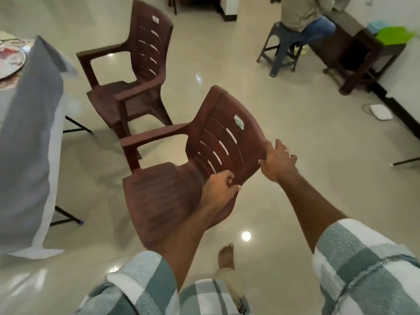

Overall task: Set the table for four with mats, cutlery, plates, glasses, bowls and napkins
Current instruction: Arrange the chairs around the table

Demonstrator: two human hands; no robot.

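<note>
A brown plastic armchair (177,169) is tilted in front of me, its slatted back turned my way. My left hand (219,189) grips the lower edge of the backrest, fingers curled through a slot. My right hand (276,161) holds the backrest's right side edge, thumb in front and fingers behind. The table (29,137) with a grey and white cloth stands at the left. On its far corner lies a patterned plate (9,62), only partly in view.
A second brown armchair (134,71) stands behind the first, facing the table. A person sits on a grey stool (280,50) at the back right, beside a dark wooden table (361,57) with a green tray. A white device (380,112) lies on the floor. My bare foot (226,255) is below.
</note>
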